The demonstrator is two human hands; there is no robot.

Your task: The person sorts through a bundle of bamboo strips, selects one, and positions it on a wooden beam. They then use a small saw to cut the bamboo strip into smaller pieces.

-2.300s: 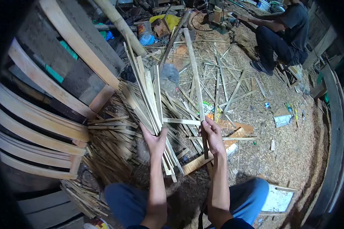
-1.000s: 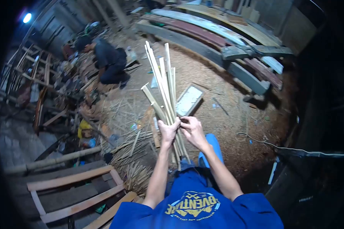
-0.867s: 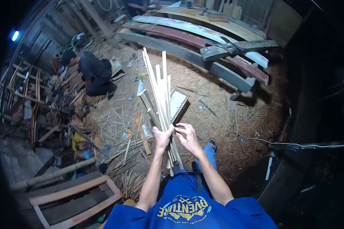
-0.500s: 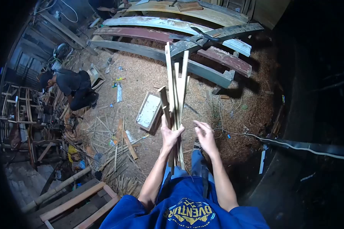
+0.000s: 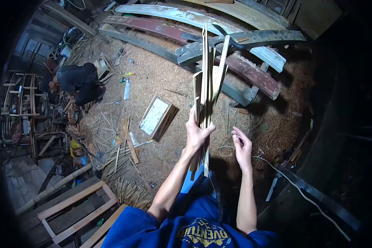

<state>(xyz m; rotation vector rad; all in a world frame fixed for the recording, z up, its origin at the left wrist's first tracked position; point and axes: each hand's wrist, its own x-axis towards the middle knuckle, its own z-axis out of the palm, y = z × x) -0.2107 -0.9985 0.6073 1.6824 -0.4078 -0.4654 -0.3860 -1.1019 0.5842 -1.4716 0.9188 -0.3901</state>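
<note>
My left hand (image 5: 197,133) is wrapped around a bundle of thin wooden strips (image 5: 205,62). The strips stand up past the hand, fan out slightly at the top, and their lower ends hang near my legs. To the right of the bundle, apart from it, my right hand (image 5: 242,146) is raised with its fingers loosely stretched and nothing visible in them. Below and to the left of the strips' upper part, a wooden box with a white top (image 5: 155,118) lies on the floor.
Long wooden beams (image 5: 252,74) lie ahead, with a thick board (image 5: 273,37) across them. Another person (image 5: 78,80) crouches at the left. Scrap strips (image 5: 118,144) litter the sawdust floor. A wooden frame (image 5: 76,211) lies at lower left; a cable (image 5: 293,184) runs at right.
Both hands and the bundle have shifted right in the view, and the strips' tops reach higher. The view has turned, moving the beams. The crouching person has bent lower.
</note>
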